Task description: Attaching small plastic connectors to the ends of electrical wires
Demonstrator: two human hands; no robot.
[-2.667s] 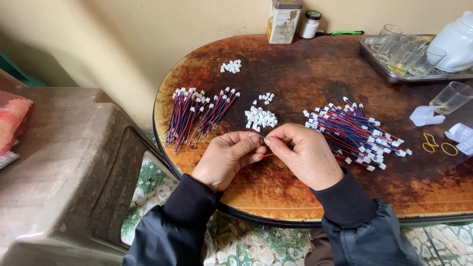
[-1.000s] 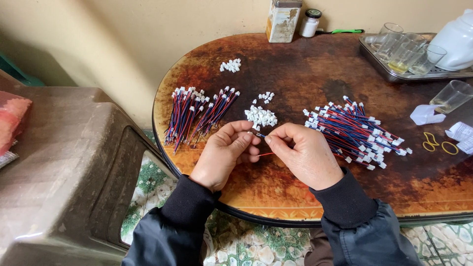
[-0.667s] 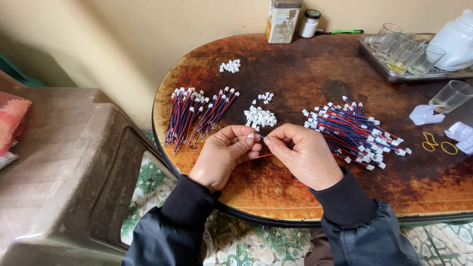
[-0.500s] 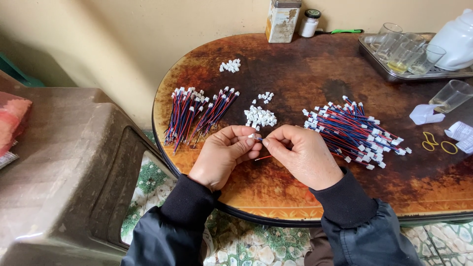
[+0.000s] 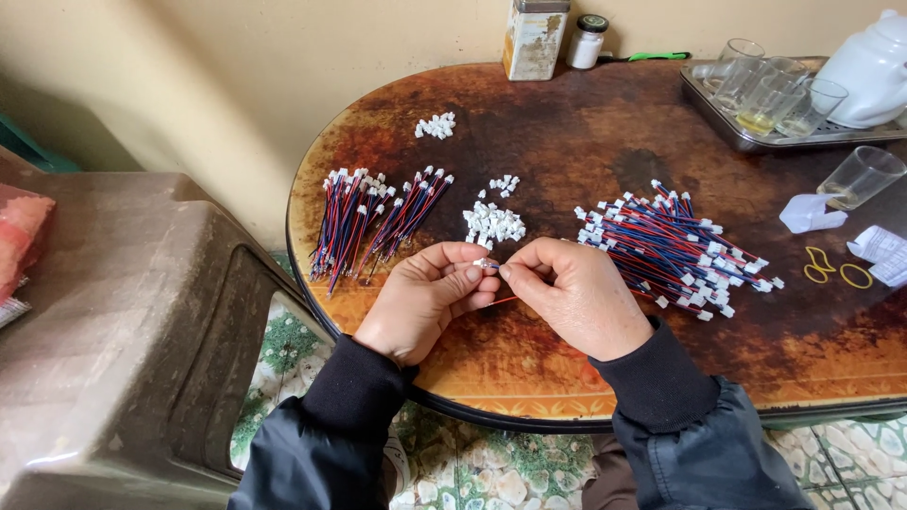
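Far left on the table (image 5: 567, 378): a bunch of red + blue wires (image 5: 364, 222) w/ white ends, lying flat. Next, the left hand (image 5: 425, 302) and right hand (image 5: 576, 293) are together, fingertips nearly touching. Both pinch one small white plug (image 5: 486, 263) w/ a thin red wire (image 5: 501, 300) hanging under it (right between the 2 hands). Just behind the hands sits a little pile of white plugs (image 5: 493, 225). To the right, near the right hand, lies a big heap of wires (image 5: 675, 247).

Teapot (image 5: 874, 71) cropped at right edge
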